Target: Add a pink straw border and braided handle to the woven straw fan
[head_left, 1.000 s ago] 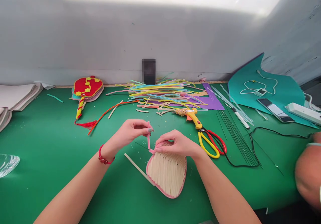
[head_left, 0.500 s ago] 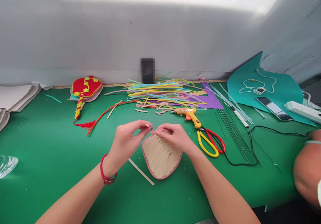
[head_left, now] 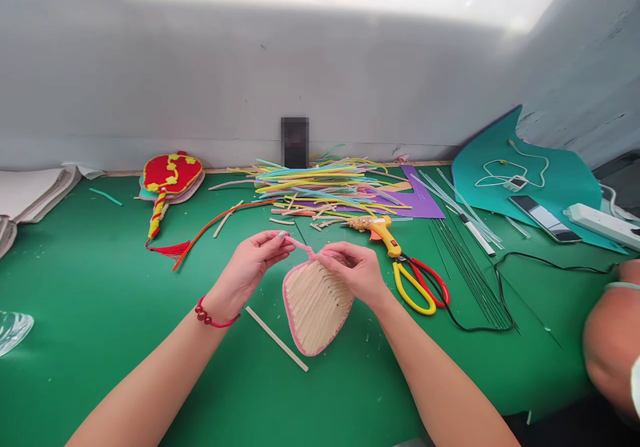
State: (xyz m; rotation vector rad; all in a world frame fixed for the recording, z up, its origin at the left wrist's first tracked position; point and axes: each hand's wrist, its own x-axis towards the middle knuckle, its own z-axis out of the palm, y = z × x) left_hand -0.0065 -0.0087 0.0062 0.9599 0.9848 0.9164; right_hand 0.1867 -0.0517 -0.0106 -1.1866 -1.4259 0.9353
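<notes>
A cream fan-shaped piece (head_left: 317, 310) with a pink fuzzy edge hangs below my right hand (head_left: 357, 270), whose thumb and fingers pinch it at the top near the pink stem. My left hand (head_left: 255, 257) is closed on the free end of a pink pipe cleaner (head_left: 299, 243), stretched out to the left from the top of the fan piece. Under my left wrist a loose cream strip (head_left: 277, 339) lies on the green table. My fingers hide part of the fan's upper right edge.
Behind my hands lies a heap of coloured pipe cleaners (head_left: 320, 183). A yellow glue gun (head_left: 377, 230) and red-and-yellow-handled scissors (head_left: 417, 287) are at right, beside thin wires (head_left: 470, 273) and a phone (head_left: 545, 219). A red fan (head_left: 173, 172) sits at left; another person's arm (head_left: 610, 340) is at far right.
My left hand has moved left and slightly up, drawing out the pink pipe cleaner that was bunched at the fan's top. My right hand keeps its pinch; the fan has turned slightly.
</notes>
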